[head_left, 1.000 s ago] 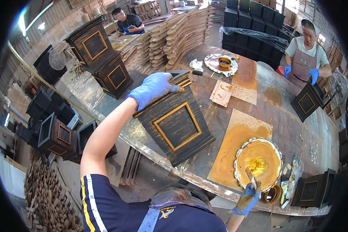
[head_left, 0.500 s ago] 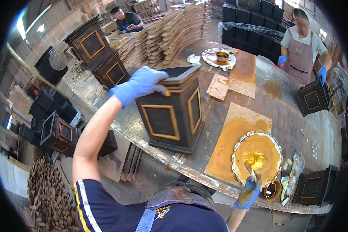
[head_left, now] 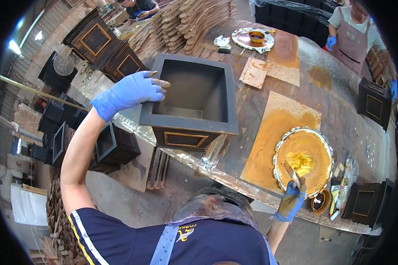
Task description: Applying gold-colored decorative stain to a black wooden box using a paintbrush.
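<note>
My left hand (head_left: 135, 92), in a blue glove with stained fingertips, is closed over the left rim of a black wooden box (head_left: 188, 126). The box stands on the table, its square opening turned up toward me, with hollow dark inner walls showing. A gold-trimmed panel shows on its near side. In my stained blue glove, my right hand (head_left: 291, 201) grips a brush (head_left: 292, 170). The brush tip reaches the yellow-gold paint on a round, scallop-rimmed tray (head_left: 326, 170). Beside that hand sits a small bowl of dark liquid (head_left: 321, 202).
Under the round tray lies a stained board (head_left: 263, 150). A second tray (head_left: 239, 39) holds a bowl. Similar gold-trimmed boxes stand at left (head_left: 93, 42) and right (head_left: 367, 203). Stacked wooden pieces (head_left: 181, 26) rise behind. A gloved co-worker (head_left: 351, 35) is at the far right.
The box has been turned and tipped so its opening now faces me; my left hand has shifted left along with its rim. The right hand keeps the brush at the tray.
</note>
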A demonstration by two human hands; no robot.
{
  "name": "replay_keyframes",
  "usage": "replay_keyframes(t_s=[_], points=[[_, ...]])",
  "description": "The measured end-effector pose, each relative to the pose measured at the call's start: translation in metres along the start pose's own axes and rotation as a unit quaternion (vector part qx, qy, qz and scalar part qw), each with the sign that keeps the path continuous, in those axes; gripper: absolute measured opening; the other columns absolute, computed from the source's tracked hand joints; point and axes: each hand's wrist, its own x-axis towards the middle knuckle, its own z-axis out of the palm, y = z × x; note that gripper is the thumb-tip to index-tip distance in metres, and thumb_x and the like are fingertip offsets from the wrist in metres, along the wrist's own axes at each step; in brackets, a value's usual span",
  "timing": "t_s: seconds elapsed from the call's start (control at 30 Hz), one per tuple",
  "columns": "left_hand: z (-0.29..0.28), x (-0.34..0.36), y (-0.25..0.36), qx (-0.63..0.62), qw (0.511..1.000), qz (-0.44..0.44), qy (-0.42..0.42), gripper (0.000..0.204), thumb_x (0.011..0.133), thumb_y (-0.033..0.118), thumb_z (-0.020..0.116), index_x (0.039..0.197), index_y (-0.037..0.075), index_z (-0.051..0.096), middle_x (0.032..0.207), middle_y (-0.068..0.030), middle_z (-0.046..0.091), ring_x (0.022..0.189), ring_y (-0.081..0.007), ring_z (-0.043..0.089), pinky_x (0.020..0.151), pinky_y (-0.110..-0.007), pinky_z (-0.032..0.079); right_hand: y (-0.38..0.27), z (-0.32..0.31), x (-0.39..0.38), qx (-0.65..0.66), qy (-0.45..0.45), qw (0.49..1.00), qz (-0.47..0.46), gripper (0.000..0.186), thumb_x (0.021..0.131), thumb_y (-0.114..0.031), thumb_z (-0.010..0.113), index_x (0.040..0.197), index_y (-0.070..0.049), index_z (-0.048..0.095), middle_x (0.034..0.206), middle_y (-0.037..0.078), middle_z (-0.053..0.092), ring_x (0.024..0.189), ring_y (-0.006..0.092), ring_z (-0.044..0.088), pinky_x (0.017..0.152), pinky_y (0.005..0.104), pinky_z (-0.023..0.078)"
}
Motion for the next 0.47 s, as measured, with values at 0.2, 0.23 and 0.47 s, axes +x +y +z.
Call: replay_keyframes(t_s=[0.2,0.23,0.47], points=[[0.036,-0.057,0.005,0.080,0.987,-0.015,-0.137,0.023,0.075,0.014,0.047,0.098,0.016,0.052,0.112,-0.0014,0.050,0.115,-0.0170,0.040,0.096,-0.037,0.033,0.008,0.008,0.002,-0.022,-0.026,0.999,0.021,0.037,0.085,-0.019,0.051,0.111,0.007,0.046,0.099,0.010,0.053,0.074,0.0118,0.048,0.074,0.0244,0.046],[0.041,-0.066,0.006,0.069,0.986,-0.019,-0.148,0.024,0.075,0.014,0.047,0.099,0.017,0.052,0.113,-0.0011,0.049,0.117,-0.0177,0.039,0.097,-0.037,0.031,0.009,0.007,0.003,-0.025,-0.016,0.999,0.026,0.037,0.086,-0.019,0.051,0.111,0.007,0.046,0.099,0.011,0.053,0.074,0.0120,0.048,0.075,0.0244,0.046],[0.038,-0.064,0.019,0.156,0.964,-0.122,-0.175,0.042,0.077,0.013,0.046,0.118,0.020,0.040,0.129,-0.0020,0.036,0.123,-0.0192,0.031,0.103,-0.043,0.022,0.023,-0.017,0.014,-0.028,-0.048,0.997,0.057,0.039,0.085,-0.022,0.052,0.112,0.005,0.045,0.108,0.014,0.052,0.091,0.0158,0.053,0.079,0.0253,0.046]])
